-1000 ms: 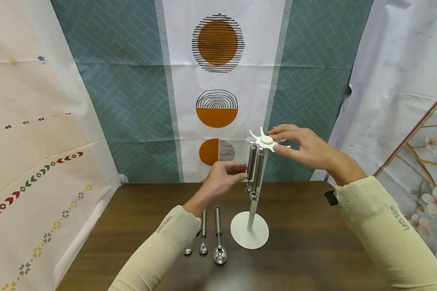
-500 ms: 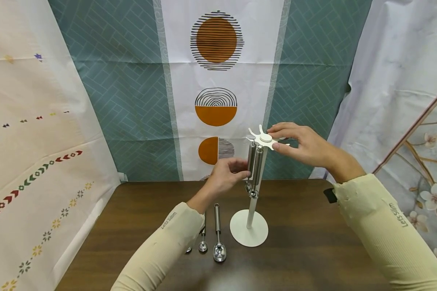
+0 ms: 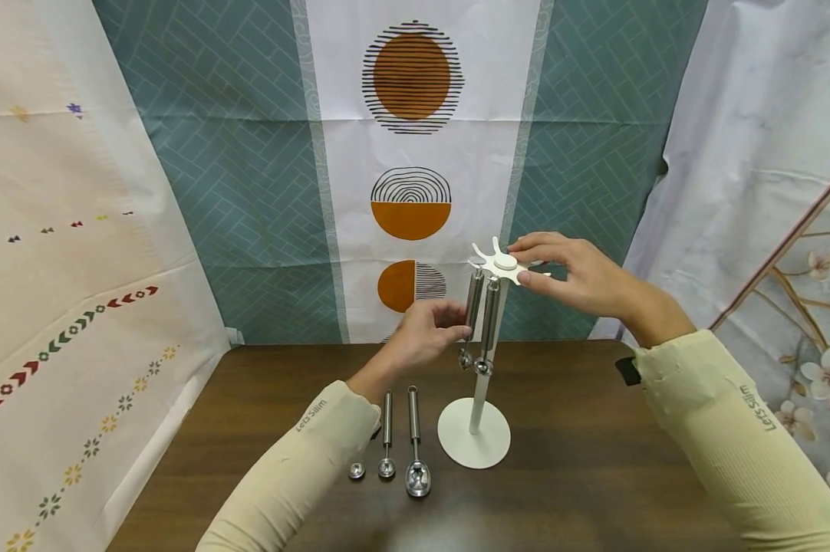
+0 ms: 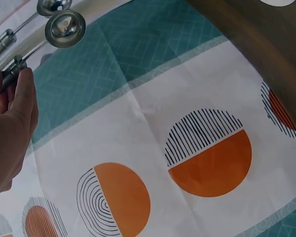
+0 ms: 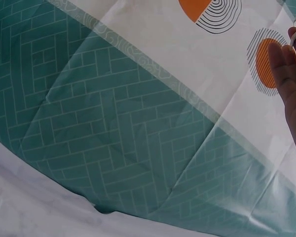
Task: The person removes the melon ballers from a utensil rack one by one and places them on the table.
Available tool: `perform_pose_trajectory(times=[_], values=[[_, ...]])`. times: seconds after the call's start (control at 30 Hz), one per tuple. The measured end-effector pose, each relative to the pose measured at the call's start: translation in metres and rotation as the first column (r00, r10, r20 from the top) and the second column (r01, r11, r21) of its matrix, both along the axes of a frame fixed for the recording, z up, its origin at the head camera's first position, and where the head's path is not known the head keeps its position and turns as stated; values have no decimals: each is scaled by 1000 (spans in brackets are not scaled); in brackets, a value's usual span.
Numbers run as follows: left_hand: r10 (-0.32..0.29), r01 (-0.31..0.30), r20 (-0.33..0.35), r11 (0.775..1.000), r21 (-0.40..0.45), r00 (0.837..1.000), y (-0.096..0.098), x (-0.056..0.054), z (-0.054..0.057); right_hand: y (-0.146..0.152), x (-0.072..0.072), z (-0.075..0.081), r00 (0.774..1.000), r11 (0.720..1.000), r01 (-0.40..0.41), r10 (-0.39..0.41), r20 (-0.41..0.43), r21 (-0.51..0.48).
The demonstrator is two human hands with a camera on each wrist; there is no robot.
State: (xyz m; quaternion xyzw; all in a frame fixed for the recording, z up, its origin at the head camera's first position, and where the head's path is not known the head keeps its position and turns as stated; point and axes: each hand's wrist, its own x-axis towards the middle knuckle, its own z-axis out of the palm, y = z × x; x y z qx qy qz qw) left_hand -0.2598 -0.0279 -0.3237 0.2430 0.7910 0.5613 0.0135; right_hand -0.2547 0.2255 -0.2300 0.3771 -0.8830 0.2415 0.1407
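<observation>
A white utensil stand [image 3: 475, 433] with a star-shaped hook top stands on the table. Two steel scoops hang from its hooks. My left hand [image 3: 425, 333] pinches the handle of the left-hand scoop [image 3: 475, 295], whose lower end tilts left. Its round bowl [image 4: 65, 28] hangs below my fingers in the left wrist view. Beside it the other hanging scoop [image 3: 490, 314] drops nearly straight along the pole. My right hand [image 3: 577, 277] holds the hook top [image 3: 503, 262] between thumb and fingers. In the right wrist view, fingers [image 5: 286, 71] touch a white hook at the edge.
On the brown table [image 3: 560, 491], left of the stand's base, lie a large oval-bowled scoop [image 3: 418, 477], a smaller scoop [image 3: 387, 466] and another small bowl [image 3: 356, 470] partly behind my left sleeve. A small black object [image 3: 627, 372] sits near my right sleeve. Patterned cloths hang around.
The scoop in my left hand first shifts slightly right, then its lower end swings left, away from the other hanging scoop. My right hand stays at the hook top.
</observation>
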Motion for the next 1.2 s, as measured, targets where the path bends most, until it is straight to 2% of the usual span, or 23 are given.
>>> perform_pose_trajectory(times=[0.3,0.43,0.83,1.2], values=[[46,-46,-11,999,-17,999,-14,3,6,1,0,0,1000,1000,5,-5,3,-1],[61,-61,-18,998,-26,998,-20,3,5,1,0,0,1000,1000,9,-9,2,1],[111,-111,-10,993,-36,994,-38,3,-16,1,0,-2,1000,1000,-7,7,4,-9],[201,-199,14,977,-82,980,-58,2,-39,1,0,-2,1000,1000,-5,5,-1,-17]])
